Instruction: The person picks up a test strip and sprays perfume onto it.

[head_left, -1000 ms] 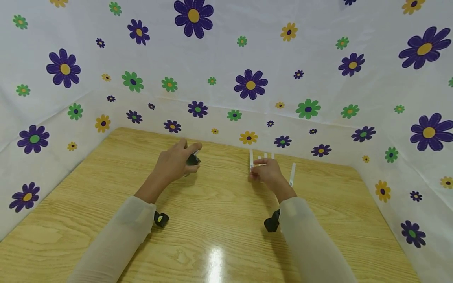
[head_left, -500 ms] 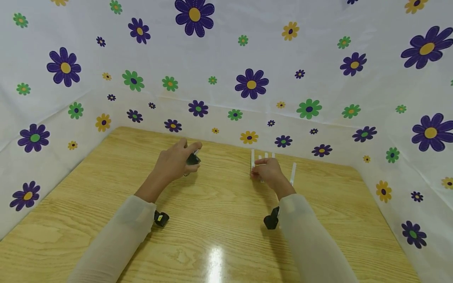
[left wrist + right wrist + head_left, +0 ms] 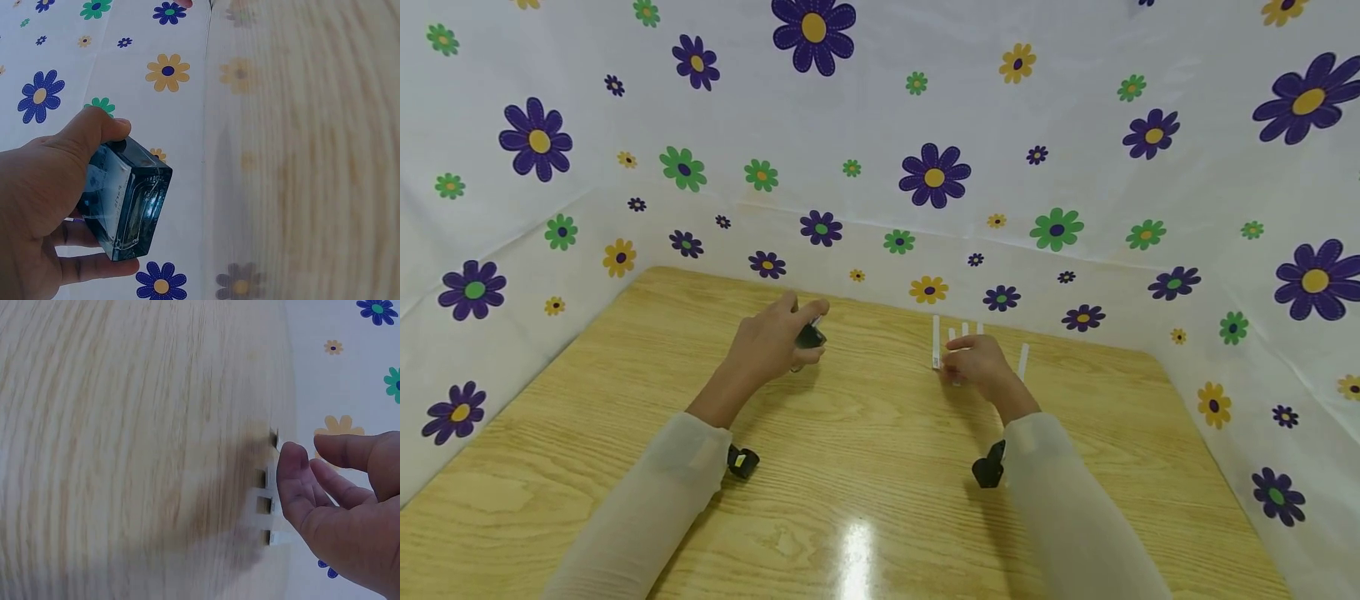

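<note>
My left hand grips a dark blue-green glass perfume bottle over the left part of the table. In the left wrist view its thick glass base faces right, with thumb and fingers around the sides. Several narrow white paper strips stand in a row near the back cloth. My right hand, fingers loosely bent, is just right of the leftmost strip. In the right wrist view thumb and fingertips are apart with nothing between them, close to the strips' near ends. The hand covers parts of the middle strips in the head view.
One more white strip stands apart to the right of the right hand. The wood-grain table meets a white flowered cloth at the back and both sides. Each wrist wears a small black camera.
My right hand has let go of the leftmost strip and shifted slightly right, so that strip's lower end shows. The left hand and the perfume bottle have stayed in place.
</note>
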`<state>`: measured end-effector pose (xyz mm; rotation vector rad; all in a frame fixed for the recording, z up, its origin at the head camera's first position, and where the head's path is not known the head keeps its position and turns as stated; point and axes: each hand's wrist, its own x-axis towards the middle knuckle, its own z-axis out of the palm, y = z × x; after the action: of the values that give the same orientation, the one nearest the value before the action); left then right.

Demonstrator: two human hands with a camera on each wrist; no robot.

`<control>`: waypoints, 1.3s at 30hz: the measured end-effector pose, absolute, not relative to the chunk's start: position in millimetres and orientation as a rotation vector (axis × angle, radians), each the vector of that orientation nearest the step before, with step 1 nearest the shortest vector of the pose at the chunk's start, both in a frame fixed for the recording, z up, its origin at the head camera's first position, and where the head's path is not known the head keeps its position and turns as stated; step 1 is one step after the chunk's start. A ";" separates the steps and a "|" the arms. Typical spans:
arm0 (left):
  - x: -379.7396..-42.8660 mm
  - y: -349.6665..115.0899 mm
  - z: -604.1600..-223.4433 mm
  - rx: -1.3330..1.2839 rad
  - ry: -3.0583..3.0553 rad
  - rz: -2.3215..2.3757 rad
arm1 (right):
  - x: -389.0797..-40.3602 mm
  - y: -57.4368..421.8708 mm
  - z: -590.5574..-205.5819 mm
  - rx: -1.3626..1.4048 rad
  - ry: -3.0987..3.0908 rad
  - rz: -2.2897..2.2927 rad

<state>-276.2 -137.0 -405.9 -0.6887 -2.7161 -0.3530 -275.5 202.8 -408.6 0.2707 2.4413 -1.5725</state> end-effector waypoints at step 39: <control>-272.1 -140.5 -408.4 -0.669 -2.720 -0.392 | -237.4 301.8 -403.6 0.185 2.575 -1.376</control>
<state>-272.1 -140.5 -408.4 -0.6690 -2.7202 -0.3916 -237.4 301.8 -403.6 0.1851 2.5752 -1.3757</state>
